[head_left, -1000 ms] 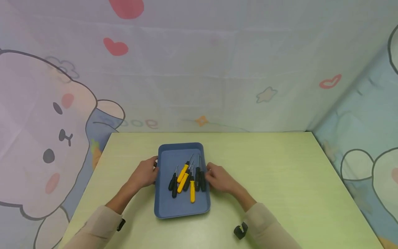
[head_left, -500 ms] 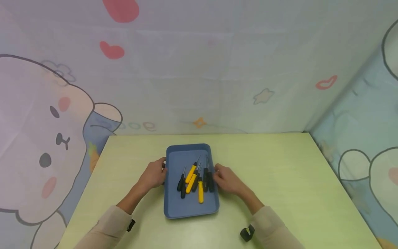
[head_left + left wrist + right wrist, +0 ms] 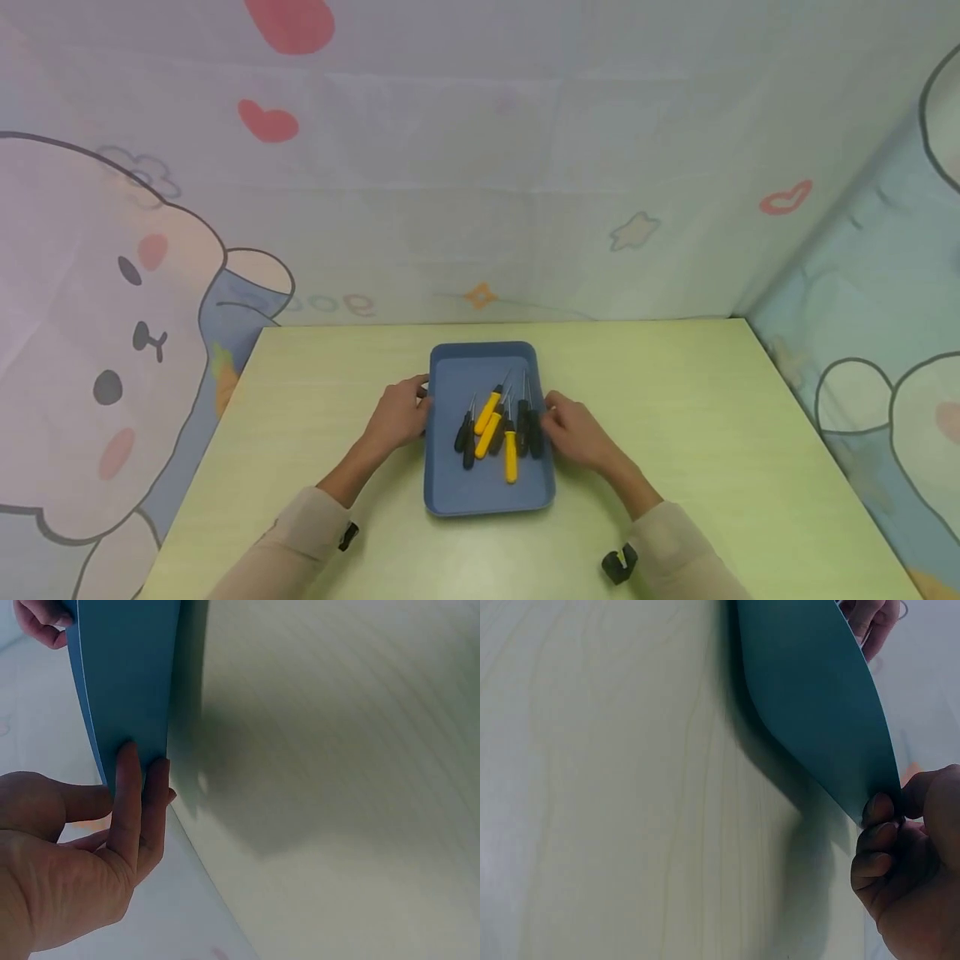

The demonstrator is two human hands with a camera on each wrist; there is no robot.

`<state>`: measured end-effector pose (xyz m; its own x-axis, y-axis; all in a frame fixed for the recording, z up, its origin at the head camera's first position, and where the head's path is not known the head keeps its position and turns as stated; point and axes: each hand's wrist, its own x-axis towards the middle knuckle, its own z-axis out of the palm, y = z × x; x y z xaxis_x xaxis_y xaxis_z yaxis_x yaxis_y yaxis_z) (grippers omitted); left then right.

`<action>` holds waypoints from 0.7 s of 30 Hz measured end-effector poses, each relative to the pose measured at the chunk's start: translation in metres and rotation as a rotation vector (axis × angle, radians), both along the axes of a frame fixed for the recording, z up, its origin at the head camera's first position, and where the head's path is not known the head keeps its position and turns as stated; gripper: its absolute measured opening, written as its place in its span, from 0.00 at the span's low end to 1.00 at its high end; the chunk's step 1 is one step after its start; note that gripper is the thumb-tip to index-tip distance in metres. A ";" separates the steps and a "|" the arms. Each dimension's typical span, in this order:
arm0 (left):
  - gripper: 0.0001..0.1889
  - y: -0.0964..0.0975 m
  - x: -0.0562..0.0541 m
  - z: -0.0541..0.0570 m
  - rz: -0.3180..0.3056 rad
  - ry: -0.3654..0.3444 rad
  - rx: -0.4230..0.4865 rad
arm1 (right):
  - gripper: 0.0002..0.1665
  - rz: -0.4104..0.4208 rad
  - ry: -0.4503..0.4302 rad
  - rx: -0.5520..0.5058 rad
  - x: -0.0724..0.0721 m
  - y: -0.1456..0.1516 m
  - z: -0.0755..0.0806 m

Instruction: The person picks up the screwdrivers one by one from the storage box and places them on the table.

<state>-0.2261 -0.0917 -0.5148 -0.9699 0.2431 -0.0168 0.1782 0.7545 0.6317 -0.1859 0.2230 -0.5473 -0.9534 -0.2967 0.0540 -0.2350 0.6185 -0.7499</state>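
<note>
A blue rectangular tray (image 3: 480, 497) is near the middle of the table, with several screwdrivers lying inside. Some have yellow handles, like the yellow screwdriver (image 3: 511, 460) nearest the front; others have black handles, like the black screwdriver (image 3: 536, 437) by the right wall. My left hand (image 3: 397, 414) pinches the tray's left side: in the left wrist view its thumb is at the rim and its fingers press the outer wall (image 3: 126, 675). My right hand (image 3: 577, 432) grips the right rim with thumb and curled fingers (image 3: 877, 836). Whether the tray's base touches the table cannot be told.
The pale wood-grain table (image 3: 720, 442) extends on both sides of the tray. Behind it hangs a cartoon-printed cloth (image 3: 540, 208), and another printed panel (image 3: 892, 317) borders the right edge. A black device (image 3: 619, 564) is at the right sleeve.
Both hands and the tray have shifted to the right over the table, with a slight move away from me at the end. The screwdrivers travel along inside, and both grips stay as they were.
</note>
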 end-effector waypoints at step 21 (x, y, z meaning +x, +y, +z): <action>0.22 0.036 -0.007 -0.008 0.008 -0.008 0.048 | 0.03 -0.106 0.054 -0.016 0.001 0.028 -0.009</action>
<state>-0.2334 -0.0561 -0.5226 -0.9718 0.2356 -0.0131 0.1667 0.7247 0.6686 -0.1844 0.2508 -0.5566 -0.9750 -0.1930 0.1105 -0.2094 0.6299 -0.7479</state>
